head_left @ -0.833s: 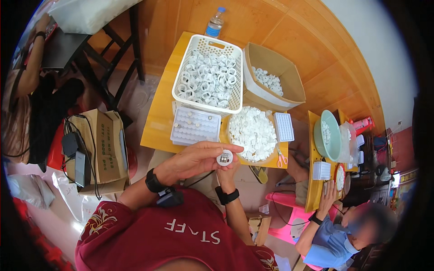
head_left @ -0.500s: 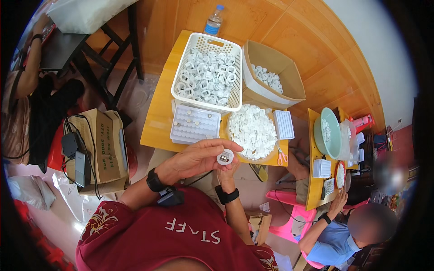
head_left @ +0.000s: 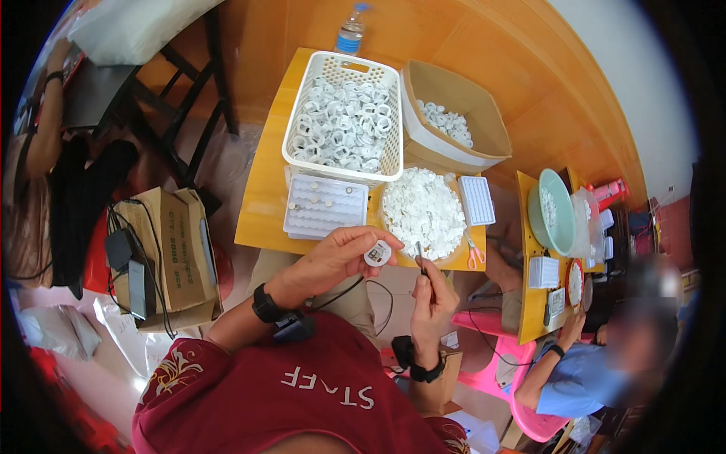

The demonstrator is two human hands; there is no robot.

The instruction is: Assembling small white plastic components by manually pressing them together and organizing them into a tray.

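- Currently, a round white casing (head_left: 377,254) is pinched between the thumb and fingers of the left hand (head_left: 352,253), in front of the worktop (head_left: 261,204). Metallic parts show in its open face, so it looks part-assembled rather than closed up.
- The right hand (head_left: 433,299) is closed around a slim dark tool (head_left: 422,262). The tool is apart from the casing and points toward the worktop; its exact kind is too small to tell.
- Just beyond, a round dish (head_left: 454,184) carries a heap of small white pieces (head_left: 422,216), by all appearances plenty left to use.
- Beside it, a pale compartment tray (head_left: 321,221) holds only a few small round metal pieces (head_left: 328,202), which suggests that its stock is low.
- Behind these, a perforated white basket (head_left: 394,129) is well filled with white rings (head_left: 344,125).
- Next to the basket, an open cardboard box (head_left: 446,85) has a smaller pile of white parts (head_left: 445,125) at its bottom.
- Farther right, on another worktop (head_left: 533,303), a green bowl (head_left: 565,227) also contains white pieces (head_left: 548,206).
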